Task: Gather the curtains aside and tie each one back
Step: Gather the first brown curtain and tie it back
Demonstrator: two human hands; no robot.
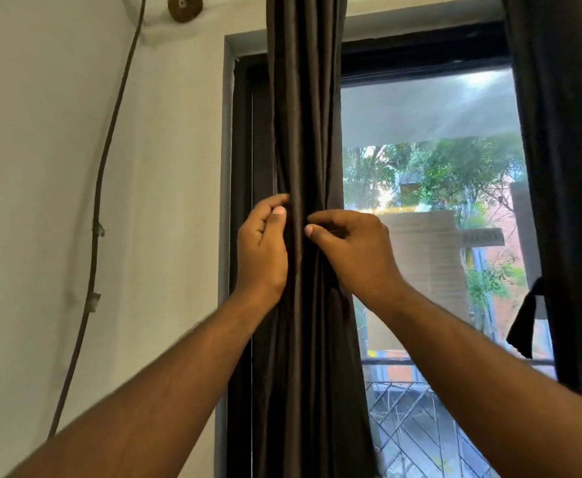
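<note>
both forearms reach up from the lower frame; left hand (263,248) and right hand (353,251) pinch the gathered dark curtain (305,132) at centre, likely cinching it for tying. another curtain (569,167) hangs at right, its tie-back strip (527,319) dangling.

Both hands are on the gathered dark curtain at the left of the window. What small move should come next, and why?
Probably bring the tie band round the bundle and fasten it. The left curtain is already bunched into a narrow column, and the left hand and right hand pinch its folds at one height, yet no band shows round it. The right curtain seems tied already, with a dark strip hanging beside it.
</note>
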